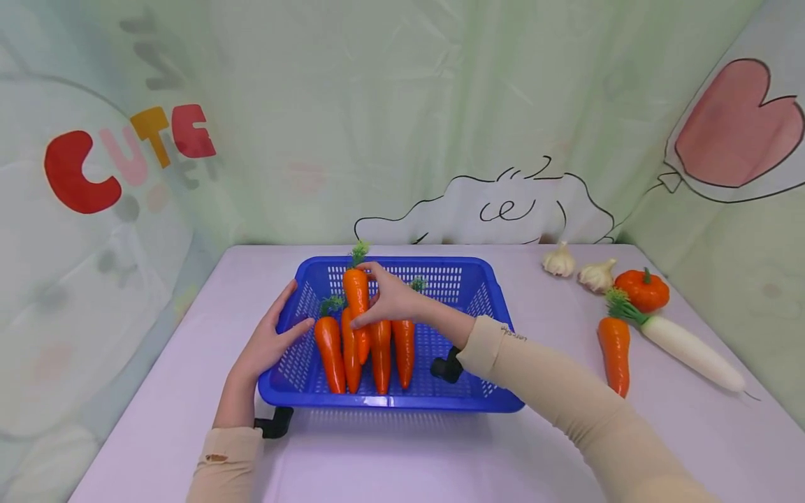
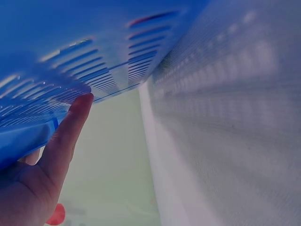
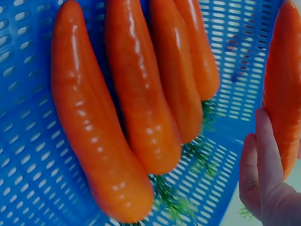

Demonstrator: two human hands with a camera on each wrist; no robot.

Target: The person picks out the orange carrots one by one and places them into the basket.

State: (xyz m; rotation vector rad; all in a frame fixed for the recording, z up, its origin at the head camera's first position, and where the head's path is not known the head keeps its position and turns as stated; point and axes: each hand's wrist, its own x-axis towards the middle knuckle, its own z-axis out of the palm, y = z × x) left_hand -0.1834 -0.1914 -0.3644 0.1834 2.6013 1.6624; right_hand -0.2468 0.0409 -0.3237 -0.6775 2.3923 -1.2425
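Observation:
My right hand (image 1: pixel 397 297) pinches an orange carrot (image 1: pixel 356 290) with a green leafy top between thumb and fingers. This carrot is held over several other carrots (image 1: pixel 330 353) lying side by side in the left half of a blue plastic basket (image 1: pixel 390 402). In the right wrist view the held carrot (image 3: pixel 284 84) stands apart from the carrots (image 3: pixel 99 127) below it. My left hand (image 1: pixel 267 342) holds the basket's left side, thumb over the rim on the inside. From the left wrist, one finger (image 2: pixel 70 127) lies against the slotted outer wall.
On the table's right side lie another carrot (image 1: pixel 614 353), a white radish (image 1: pixel 692 351), a small orange pumpkin (image 1: pixel 643 290) and two garlic bulbs (image 1: pixel 559 260). Printed curtains (image 1: pixel 402 126) stand behind the table. Black wrist camera mounts (image 1: pixel 274 423) hang below the forearms.

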